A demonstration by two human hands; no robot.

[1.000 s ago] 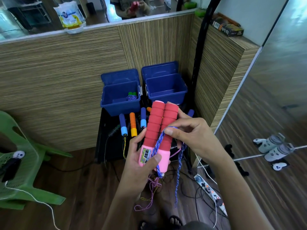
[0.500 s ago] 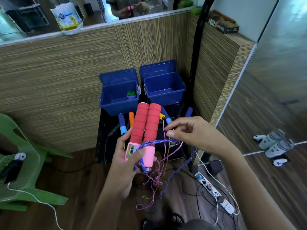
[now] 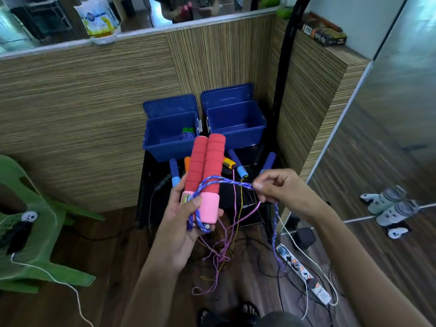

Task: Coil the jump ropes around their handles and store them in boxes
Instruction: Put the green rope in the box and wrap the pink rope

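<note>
1. head view: two open blue storage boxes (image 3: 236,135) side by side against the wood-grain wall; left box (image 3: 165,147) holds a coiled green-handled rope (image 3: 188,133).
2. left hand (image 3: 186,223) grips paired red foam handles (image 3: 205,168) upright, below the boxes.
3. right hand (image 3: 278,187) pinches the blue rope (image 3: 226,182), stretched sideways from the handles.

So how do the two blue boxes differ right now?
The left blue box holds a coiled rope with green handles; the right blue box shows nothing inside. The held red handles overlap the left box's near right corner, while the right box is almost wholly in view. Both are the same blue, with lids open against the wall.
</note>
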